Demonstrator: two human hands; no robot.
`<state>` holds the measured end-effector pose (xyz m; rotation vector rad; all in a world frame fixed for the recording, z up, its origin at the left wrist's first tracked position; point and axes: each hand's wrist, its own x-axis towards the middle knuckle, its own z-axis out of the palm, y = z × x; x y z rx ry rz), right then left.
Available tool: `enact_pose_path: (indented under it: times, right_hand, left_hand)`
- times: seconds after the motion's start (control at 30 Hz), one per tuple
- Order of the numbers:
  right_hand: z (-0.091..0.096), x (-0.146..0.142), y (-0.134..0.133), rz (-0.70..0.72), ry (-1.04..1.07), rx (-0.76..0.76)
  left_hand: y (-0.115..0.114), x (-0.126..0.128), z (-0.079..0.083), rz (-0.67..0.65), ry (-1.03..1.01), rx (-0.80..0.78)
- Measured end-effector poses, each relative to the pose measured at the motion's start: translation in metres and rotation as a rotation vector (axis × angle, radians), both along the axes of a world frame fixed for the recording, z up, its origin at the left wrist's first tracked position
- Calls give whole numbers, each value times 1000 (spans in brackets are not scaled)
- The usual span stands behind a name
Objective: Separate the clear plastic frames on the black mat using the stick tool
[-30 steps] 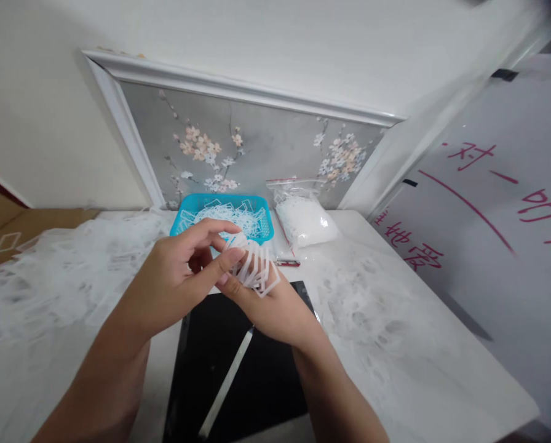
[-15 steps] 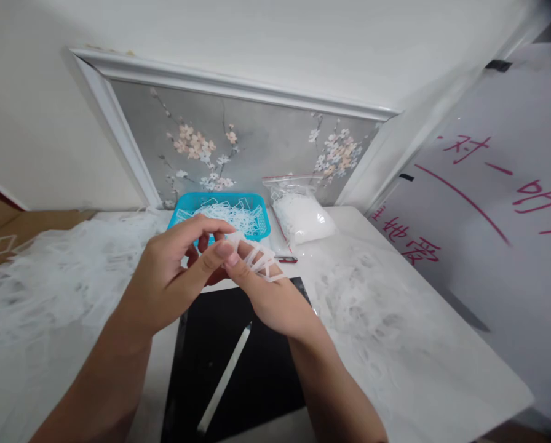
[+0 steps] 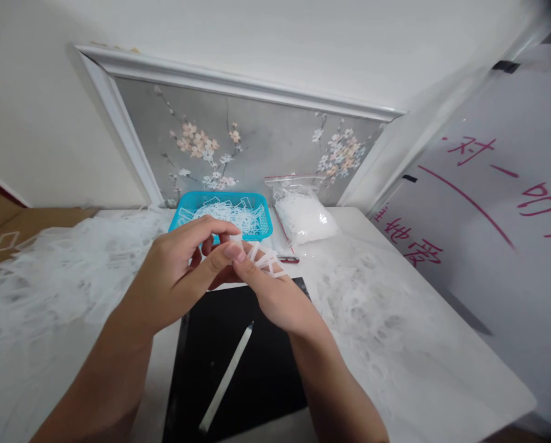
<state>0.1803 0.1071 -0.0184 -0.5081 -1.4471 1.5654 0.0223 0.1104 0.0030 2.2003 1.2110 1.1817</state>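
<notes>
Both hands meet above the far edge of a black mat (image 3: pixel 257 369). My right hand (image 3: pixel 275 295) is closed around a bunch of thin white plastic frames (image 3: pixel 266 261) that fan out past its fingers. My left hand (image 3: pixel 183 271) pinches the near end of the same bunch between thumb and fingers. Just behind the hands stands a blue basket (image 3: pixel 266 216) filled with more white frames.
A white strip (image 3: pixel 227 376) lies on the mat. A clear zip bag of white pieces (image 3: pixel 303 215) sits right of the basket, with a small red-and-dark object (image 3: pixel 287 259) before it. Piles of white plastic webbing (image 3: pixel 58 271) cover the table left and right (image 3: pixel 368 307). A board with red writing (image 3: pixel 487 209) leans at right.
The bunch of frames has tilted from upright to flatter and shows less past my right fingers. Both hands stayed in place with small finger shifts.
</notes>
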Motion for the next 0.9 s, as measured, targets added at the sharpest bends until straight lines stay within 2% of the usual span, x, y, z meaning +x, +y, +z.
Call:
enact_pose_path:
  times: [0.9]
  right_hand:
    - [-3, -2, 0, -58, -44, -21]
  left_hand:
    - [1, -1, -2, 20, 38, -20]
